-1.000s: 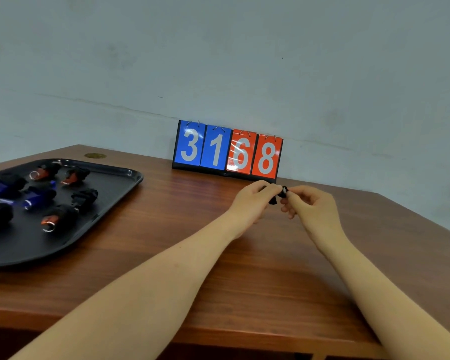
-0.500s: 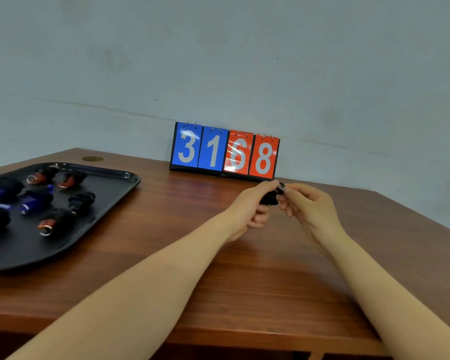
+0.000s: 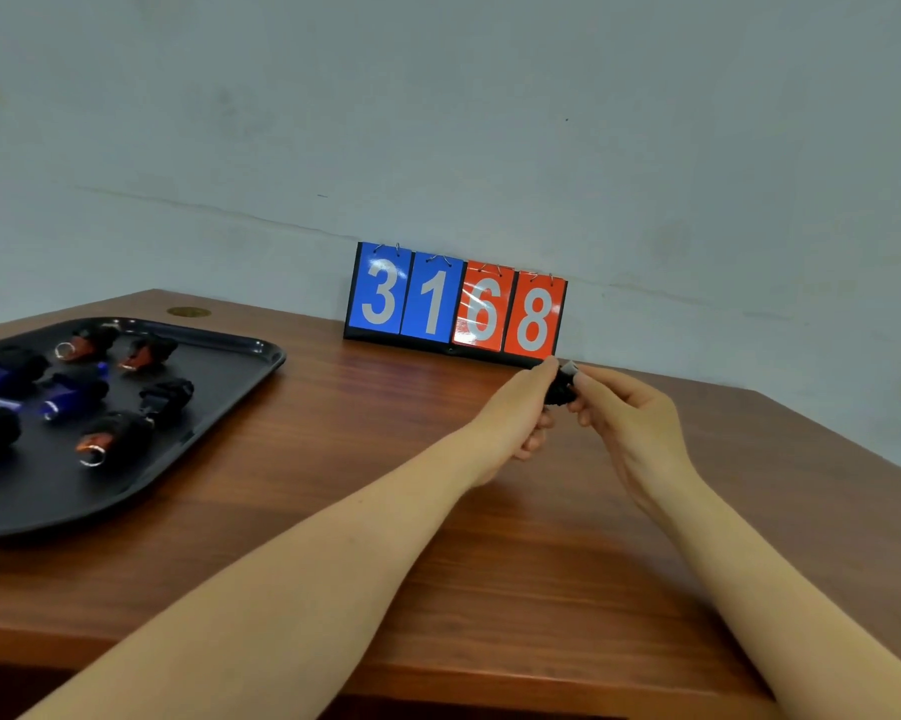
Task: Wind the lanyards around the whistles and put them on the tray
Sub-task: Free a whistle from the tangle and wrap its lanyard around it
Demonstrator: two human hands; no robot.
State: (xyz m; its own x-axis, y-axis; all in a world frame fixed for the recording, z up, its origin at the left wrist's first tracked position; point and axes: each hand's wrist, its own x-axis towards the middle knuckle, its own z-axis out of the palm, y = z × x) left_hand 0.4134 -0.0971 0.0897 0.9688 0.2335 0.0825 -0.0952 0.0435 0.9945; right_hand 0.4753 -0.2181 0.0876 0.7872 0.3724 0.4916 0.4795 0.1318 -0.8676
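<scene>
A small black whistle wrapped in black lanyard (image 3: pixel 560 388) is held between both hands above the table, right of centre. My left hand (image 3: pixel 516 415) pinches it from the left and my right hand (image 3: pixel 622 415) pinches it from the right; most of it is hidden by my fingers. The black tray (image 3: pixel 220 402) lies at the left and carries several wound whistles, among them an orange one (image 3: pixel 108 441), a blue one (image 3: pixel 69 397) and a black one (image 3: pixel 165 397).
A flip scoreboard (image 3: pixel 456 304) reading 3168 stands against the wall behind my hands. The wooden table (image 3: pixel 365 459) has its front edge close to me and its right edge running off at an angle. A round brass fitting (image 3: pixel 188 311) sits beyond the tray.
Both hands stay together on the whistle with small finger shifts. The view has drifted slightly, so the tray sits a little further left.
</scene>
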